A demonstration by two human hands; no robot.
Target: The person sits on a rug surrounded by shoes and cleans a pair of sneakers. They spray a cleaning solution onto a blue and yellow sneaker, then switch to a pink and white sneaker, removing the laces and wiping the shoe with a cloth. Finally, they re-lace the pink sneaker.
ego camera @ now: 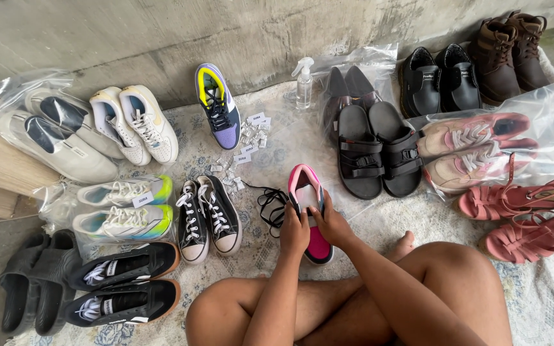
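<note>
Item: one pink sneaker [307, 192], black-trimmed, with a pale tongue, a white sole edge and a brighter pink patch at the end nearest you; it lies lengthwise on the patterned cloth [277, 138] in front of your crossed legs, laces out. Your left hand [294, 232] sits on its left side, fingers [288, 211] curled narrowly against the upper edge; your right hand [329, 221] presses the right side, fingers [324, 200] closed around the collar, so both hands grip the shoe. Just left of your left fingers: a loose black lace [269, 205] coiled on the cloth, near but apart from the sneaker. Further left of those fingers: a pair of black canvas shoes [208, 218] with white laces, then green-and-white trainers [125, 205], and black low shoes [123, 285] toward your left knee. Just right of your right fingers: black strap sandals [379, 150]. Further right: dusty-pink sneakers [476, 147] in a clear bag and coral strappy sandals [527, 214]. Beyond your fingertips, toward the concrete wall: small white sachets [245, 144], a purple-and-yellow sneaker [218, 106] and a clear spray bottle [303, 83].
</note>
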